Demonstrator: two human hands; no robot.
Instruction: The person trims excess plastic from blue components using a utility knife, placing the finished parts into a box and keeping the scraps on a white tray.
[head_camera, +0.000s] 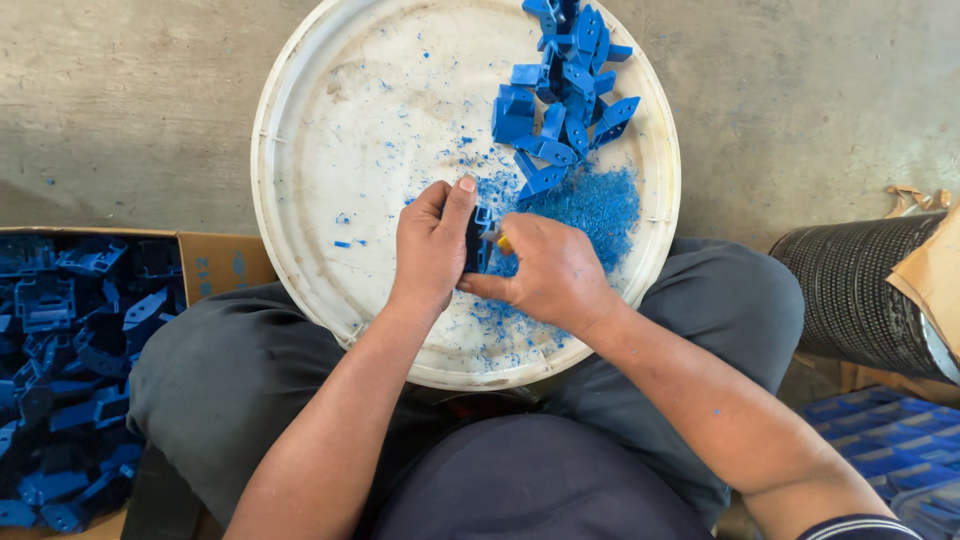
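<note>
Blue plastic is what you have in hand: a small moulded bracket (478, 238) pinched upright at the centre of the frame, its long axis running toward the top of the picture. Your left hand (432, 245) is closed around it, thumb laid along its left side. Your right hand (550, 270) is curled on a small yellow-handled trimming tool (497, 240), whose tip meets the bracket's right edge, so the part lies directly left of those fingers. Both hands hover over a white round tray (330, 150) resting on your lap. Loose blue shavings (590, 205) lie just right of the hands; a heap of brackets (565, 90) sits at upper centre-right. A cardboard box of brackets (70, 360) stands at lower left.
</note>
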